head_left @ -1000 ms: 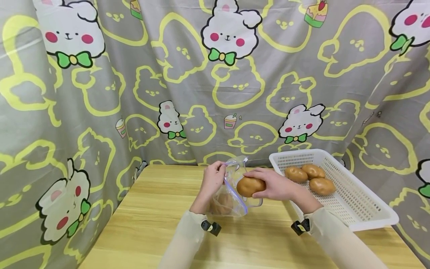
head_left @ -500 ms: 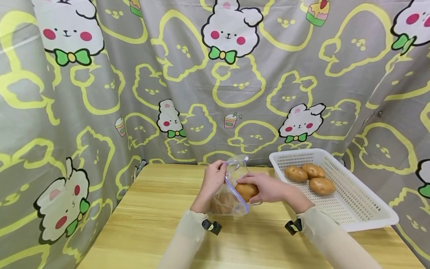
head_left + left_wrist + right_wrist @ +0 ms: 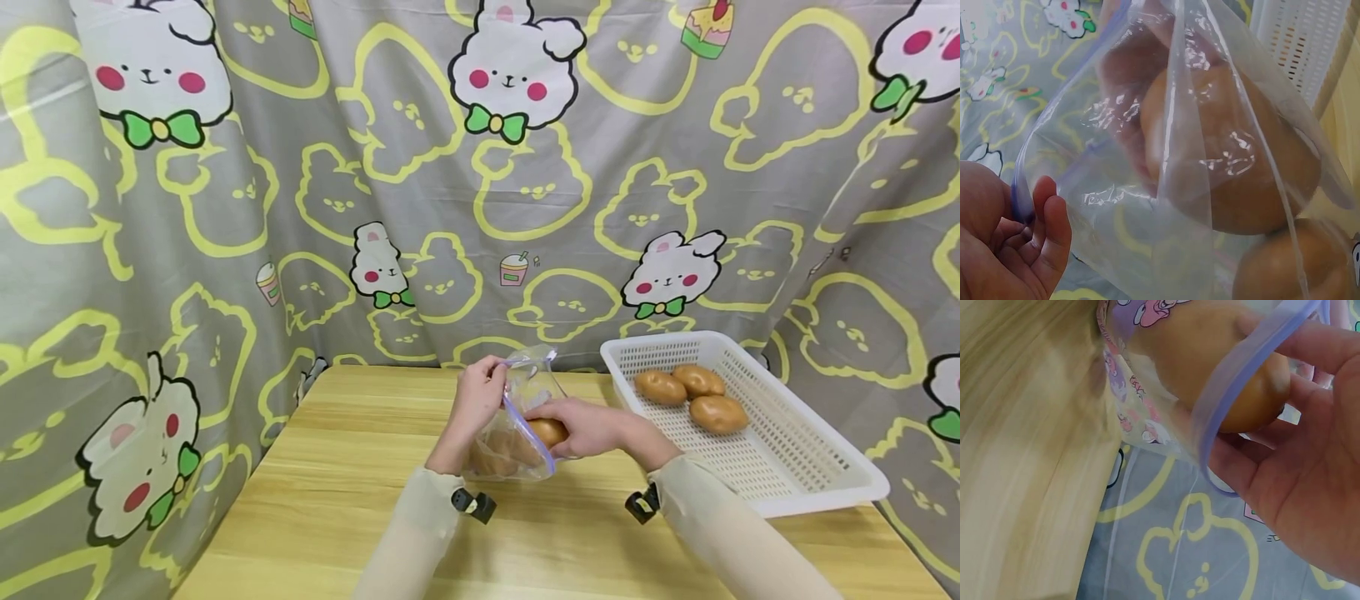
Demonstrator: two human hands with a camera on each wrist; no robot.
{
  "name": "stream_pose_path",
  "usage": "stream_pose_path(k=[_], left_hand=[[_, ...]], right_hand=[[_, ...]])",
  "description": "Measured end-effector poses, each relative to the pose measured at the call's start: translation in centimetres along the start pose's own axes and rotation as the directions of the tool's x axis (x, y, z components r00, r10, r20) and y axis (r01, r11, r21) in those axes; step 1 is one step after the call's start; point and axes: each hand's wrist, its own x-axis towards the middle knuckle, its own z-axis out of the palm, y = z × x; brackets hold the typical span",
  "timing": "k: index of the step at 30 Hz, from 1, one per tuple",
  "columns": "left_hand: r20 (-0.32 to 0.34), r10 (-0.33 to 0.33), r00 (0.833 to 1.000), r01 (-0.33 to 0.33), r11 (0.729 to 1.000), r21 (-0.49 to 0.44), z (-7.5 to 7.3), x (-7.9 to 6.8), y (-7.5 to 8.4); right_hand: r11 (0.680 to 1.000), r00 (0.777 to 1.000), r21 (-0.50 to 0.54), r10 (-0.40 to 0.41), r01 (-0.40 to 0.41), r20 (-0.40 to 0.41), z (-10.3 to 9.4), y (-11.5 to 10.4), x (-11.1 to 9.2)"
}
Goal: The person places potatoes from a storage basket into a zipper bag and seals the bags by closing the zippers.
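A clear zip bag [image 3: 517,454] with a purple seal strip stands on the table, its mouth facing right. My left hand [image 3: 480,390] pinches the bag's upper rim between thumb and fingers. With my right hand [image 3: 588,427] I grip a brown potato [image 3: 547,432], which is partly through the bag's mouth; fingers and thumb lie on either side of it. In the left wrist view, that potato [image 3: 1235,156] shows through the plastic above another potato [image 3: 1291,265] lower in the bag. The right wrist view shows the purple strip [image 3: 1235,381] crossing in front of the held potato.
A white perforated plastic basket [image 3: 817,492] stands at the right of the wooden table [image 3: 322,500], with three potatoes [image 3: 718,414] at its far left end. Behind the table hangs a grey curtain [image 3: 450,192] with cartoon prints.
My right hand has moved left and slightly down, carrying the potato from outside the bag's mouth to partly inside. The left hand keeps its hold on the rim, nearly still.
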Motion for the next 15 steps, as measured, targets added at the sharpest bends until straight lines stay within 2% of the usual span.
stream_pose_path(k=[8, 15], left_hand=[[-0.016, 0.005, 1.0, -0.005, 1.0, 0.008, 0.14, 0.06, 0.12], [-0.024, -0.01, 1.0, 0.01, 1.0, -0.003, 0.2, 0.01, 0.49]], right_hand=[[0.999, 1.0, 0.043, 0.025, -0.025, -0.003, 0.16, 0.36, 0.18], [0.999, 0.999, 0.033, -0.041, 0.042, -0.009, 0.31, 0.54, 0.46]])
